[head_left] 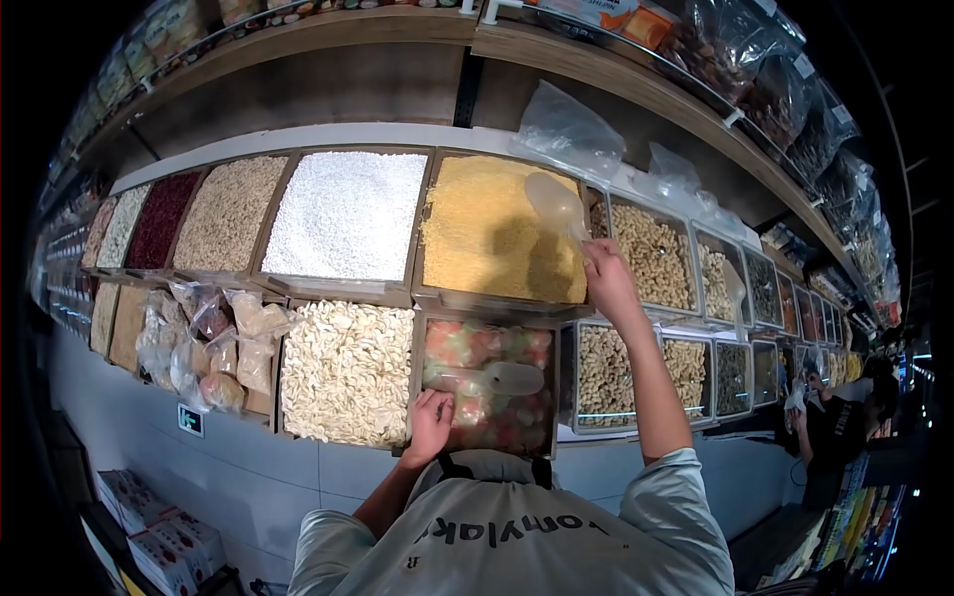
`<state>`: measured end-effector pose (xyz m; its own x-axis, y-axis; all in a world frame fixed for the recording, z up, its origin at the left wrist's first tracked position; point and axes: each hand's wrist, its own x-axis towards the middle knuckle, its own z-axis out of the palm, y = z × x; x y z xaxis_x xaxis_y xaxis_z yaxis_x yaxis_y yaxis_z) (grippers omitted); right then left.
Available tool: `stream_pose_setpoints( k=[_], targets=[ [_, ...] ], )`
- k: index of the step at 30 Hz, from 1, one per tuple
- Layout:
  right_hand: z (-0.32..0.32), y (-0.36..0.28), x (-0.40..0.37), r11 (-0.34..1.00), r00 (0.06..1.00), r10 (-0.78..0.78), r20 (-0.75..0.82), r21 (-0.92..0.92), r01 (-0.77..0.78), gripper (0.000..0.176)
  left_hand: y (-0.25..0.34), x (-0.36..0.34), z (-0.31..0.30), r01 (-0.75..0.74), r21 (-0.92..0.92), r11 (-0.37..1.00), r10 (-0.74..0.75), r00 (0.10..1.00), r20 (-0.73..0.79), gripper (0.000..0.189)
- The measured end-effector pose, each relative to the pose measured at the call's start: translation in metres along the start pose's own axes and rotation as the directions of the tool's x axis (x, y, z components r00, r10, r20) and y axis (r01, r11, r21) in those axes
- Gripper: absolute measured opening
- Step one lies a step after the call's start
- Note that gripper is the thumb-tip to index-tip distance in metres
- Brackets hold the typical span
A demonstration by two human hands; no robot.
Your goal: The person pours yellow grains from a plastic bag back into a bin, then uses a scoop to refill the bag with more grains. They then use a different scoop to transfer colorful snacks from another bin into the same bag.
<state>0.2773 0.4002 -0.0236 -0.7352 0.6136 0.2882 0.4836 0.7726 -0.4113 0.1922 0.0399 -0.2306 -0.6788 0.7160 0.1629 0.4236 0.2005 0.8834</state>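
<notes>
My right hand [608,278] is raised over the bin of yellow grain [477,238] and grips the handle of a clear plastic scoop [556,204], whose bowl hangs above the grain at the bin's right side. My left hand [430,422] sits lower, its fingers curled over the front rim of the bin of pink, green and orange sweets [517,422]. A second clear scoop [502,377] lies on those sweets, its handle pointing toward my left fingers.
Bins of white grains [348,214], pale chips [348,372], nuts [651,253] and beans line the sloped counter. Clear bags [566,124] hang below the wooden shelf. Filled bags [209,338] sit at the left. Another person [835,427] stands at the far right. Boxes [159,536] are on the floor.
</notes>
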Motion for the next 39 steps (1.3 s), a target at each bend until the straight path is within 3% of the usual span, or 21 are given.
stream_pose_setpoints(
  k=[5,10,12,15,19,21,25,27,31,33,37,39],
  targets=[
    [-0.036,0.009,-0.008,0.989,0.993,0.086,-0.079,0.123,-0.076,0.026,0.0,-0.001,0.003,0.005,-0.005,1.0,-0.004,1.0,0.008,0.005],
    [-0.053,-0.003,-0.029,0.979,0.988,0.085,-0.132,0.193,-0.059,0.035,0.001,-0.002,0.004,0.007,-0.007,1.0,-0.007,1.0,0.015,0.006],
    [-0.06,-0.007,-0.037,0.984,0.991,0.125,0.05,0.123,-0.13,0.041,0.004,-0.001,0.004,0.014,-0.017,1.0,-0.014,0.999,0.032,0.007],
    [-0.061,-0.002,-0.043,0.995,0.992,0.047,0.115,0.084,-0.057,0.042,0.006,0.001,0.004,0.018,-0.03,0.999,-0.016,0.998,0.058,0.007],
    [-0.065,0.001,-0.045,0.998,0.989,0.037,0.143,0.041,-0.043,0.042,0.007,0.004,0.004,0.012,-0.062,0.998,-0.008,0.998,0.059,0.007],
    [-0.072,0.0,-0.042,0.995,0.989,-0.066,0.134,0.08,0.056,0.041,0.007,0.005,0.004,0.013,-0.06,0.998,-0.01,0.998,0.055,0.007],
    [-0.09,-0.009,-0.033,0.991,0.977,-0.117,0.177,0.083,0.104,0.041,0.007,0.005,0.003,0.021,-0.067,0.998,-0.018,0.999,0.048,0.006],
    [-0.097,-0.013,-0.023,0.996,0.944,-0.085,0.317,0.051,0.073,0.044,0.002,0.003,0.005,0.018,-0.074,0.997,-0.014,0.999,0.047,0.006],
    [-0.08,-0.03,-0.008,0.985,0.939,-0.099,0.328,-0.102,0.139,0.038,-0.002,0.0,0.007,0.028,-0.065,0.998,-0.024,0.997,0.069,0.006],
    [-0.061,-0.035,-0.003,0.942,0.944,-0.151,0.294,-0.247,0.228,0.031,0.001,0.002,0.006,0.022,-0.074,0.997,-0.018,0.998,0.056,0.006],
    [-0.022,-0.036,0.002,0.909,0.952,-0.183,0.247,-0.327,0.259,0.026,0.004,0.004,0.001,0.052,-0.089,0.995,-0.048,0.998,0.052,0.007],
    [-0.012,-0.034,0.003,0.913,0.961,-0.226,0.161,-0.308,0.266,0.04,0.003,0.004,0.0,0.047,-0.098,0.994,-0.043,0.998,0.046,0.007]
  ],
)
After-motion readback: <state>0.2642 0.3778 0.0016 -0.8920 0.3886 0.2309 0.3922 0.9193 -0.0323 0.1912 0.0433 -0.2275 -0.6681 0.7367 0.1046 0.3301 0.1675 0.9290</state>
